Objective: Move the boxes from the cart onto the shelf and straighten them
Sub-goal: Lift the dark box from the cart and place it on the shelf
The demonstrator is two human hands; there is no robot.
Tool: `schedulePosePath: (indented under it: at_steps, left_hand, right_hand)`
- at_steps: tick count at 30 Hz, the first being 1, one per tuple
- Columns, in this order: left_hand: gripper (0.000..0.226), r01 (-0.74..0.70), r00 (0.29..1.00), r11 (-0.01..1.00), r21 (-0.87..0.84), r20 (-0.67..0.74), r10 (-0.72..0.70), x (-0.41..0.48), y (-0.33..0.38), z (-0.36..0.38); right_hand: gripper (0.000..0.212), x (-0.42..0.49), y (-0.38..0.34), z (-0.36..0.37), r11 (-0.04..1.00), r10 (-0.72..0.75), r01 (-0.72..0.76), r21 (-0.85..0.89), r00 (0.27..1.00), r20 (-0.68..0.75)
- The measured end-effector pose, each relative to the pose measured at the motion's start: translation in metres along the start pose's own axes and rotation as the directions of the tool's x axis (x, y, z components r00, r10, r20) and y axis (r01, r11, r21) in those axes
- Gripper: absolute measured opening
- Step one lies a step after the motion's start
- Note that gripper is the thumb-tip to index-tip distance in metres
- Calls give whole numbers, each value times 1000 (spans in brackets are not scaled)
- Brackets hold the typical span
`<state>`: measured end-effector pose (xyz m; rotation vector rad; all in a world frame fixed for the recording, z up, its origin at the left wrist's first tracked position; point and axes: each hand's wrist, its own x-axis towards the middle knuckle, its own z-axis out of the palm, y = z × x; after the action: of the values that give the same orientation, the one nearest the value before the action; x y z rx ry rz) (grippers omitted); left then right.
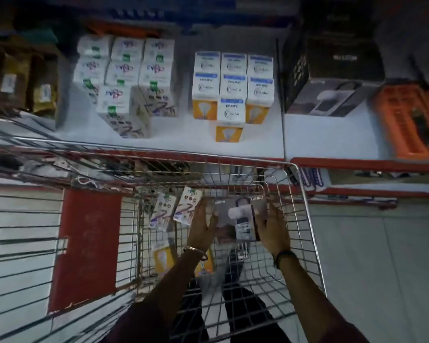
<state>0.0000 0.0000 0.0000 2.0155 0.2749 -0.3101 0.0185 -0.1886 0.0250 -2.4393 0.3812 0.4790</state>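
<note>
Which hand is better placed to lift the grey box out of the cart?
Neither alone: the left hand and the right hand press on opposite sides of the grey box in the cart, so both should probably lift together.

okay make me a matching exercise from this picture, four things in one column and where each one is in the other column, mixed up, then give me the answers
Things:
1. grey lamp box
2. bulb boxes
3. orange box
4. two white charger boxes

Places:
A. far right of the shelf
B. lying in the cart, left of the hands
C. held between left hand and right hand
D. stacked mid-shelf, white tops, yellow fronts

Pairs: 1-C, 2-D, 3-A, 4-B
</note>
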Motion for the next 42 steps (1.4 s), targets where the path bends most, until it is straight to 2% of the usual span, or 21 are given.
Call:
schedulePosePath:
  at_steps: [1,6,10,12,16,19,23,28,33,38,40,42]
  left_hand:
    - [59,36,999,998,-50,-23,-38,6,-6,6]
    - [59,296,952,914,-278,1,-308,22,-18,22]
    - [40,477,874,778,-409,131,-467,33,-24,19]
    - [26,505,860,762,-405,159,-486,31,-19,16]
    - [11,468,877,781,-413,107,-469,15,-3,1]
    - [5,421,897,798,-432,69,-437,-2,20,-21]
    - [27,285,954,901,-326,8,-298,-25,61,-54]
    - [20,66,996,965,-252,-35,-77,-45,131,-84]
    - [42,-26,1000,959,-281,-9,24,-49,191,-85]
    - [30,-203,979,949,-240,-35,201,-39,248,-58]
    - [24,-243,970,931,-272,-44,241,-31,267,-44]
    - [22,-269,962,911,-313,-47,268,-21,283,-29]
  right_hand:
    - [56,7,3,3,998,41,-42,41,999,13]
    - [47,29,17,17,958,168,-198,208,974,154]
    - [39,35,17,21,949,176,-204,242,976,130]
    - [36,34,14,19,959,159,-182,216,980,117]
    - [33,22,-2,7,979,90,-102,176,993,75]
    - [33,1,-20,-14,976,35,-41,212,999,31]
    - [35,-32,-40,-53,969,-55,68,238,997,-62]
    - [30,-61,-60,-112,931,-137,191,311,973,-187]
    - [33,-71,-60,-175,893,-93,256,371,910,-403]
    - [27,-57,-48,-228,796,-69,329,508,883,-465]
    - [22,-45,-45,-246,757,-31,346,554,866,-499]
    - [28,-29,-43,-259,709,26,348,613,856,-516]
